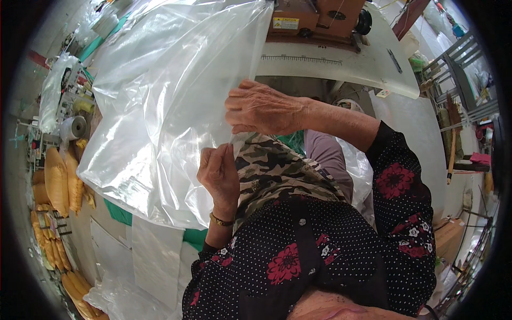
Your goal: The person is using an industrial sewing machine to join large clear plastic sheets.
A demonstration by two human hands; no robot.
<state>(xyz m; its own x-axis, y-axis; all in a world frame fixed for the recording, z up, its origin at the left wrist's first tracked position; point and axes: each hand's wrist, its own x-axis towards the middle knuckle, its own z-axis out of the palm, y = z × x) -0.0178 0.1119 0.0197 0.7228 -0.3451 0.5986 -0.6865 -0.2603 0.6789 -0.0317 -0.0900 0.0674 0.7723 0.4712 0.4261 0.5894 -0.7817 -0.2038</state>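
Observation:
A large sheet of clear plastic film [154, 106] drapes over the left half of the work table and down toward my lap. My right hand [264, 108] is closed on its right edge, knuckles up, in front of the table. Lower and closer to my body, my left hand [220, 173] pinches the same edge between thumb and fingers. The film's far corner runs up beside a brown sewing machine [320, 21], where the needle area is hidden from me.
Along the table's front runs a printed ruler scale [301, 60]; small metal snips [394, 61] lie to its right. Yellow bundles [56, 176] and a roll [73, 128] stand at left. A metal rack [464, 80] is at right, a cardboard box [448, 240] below it.

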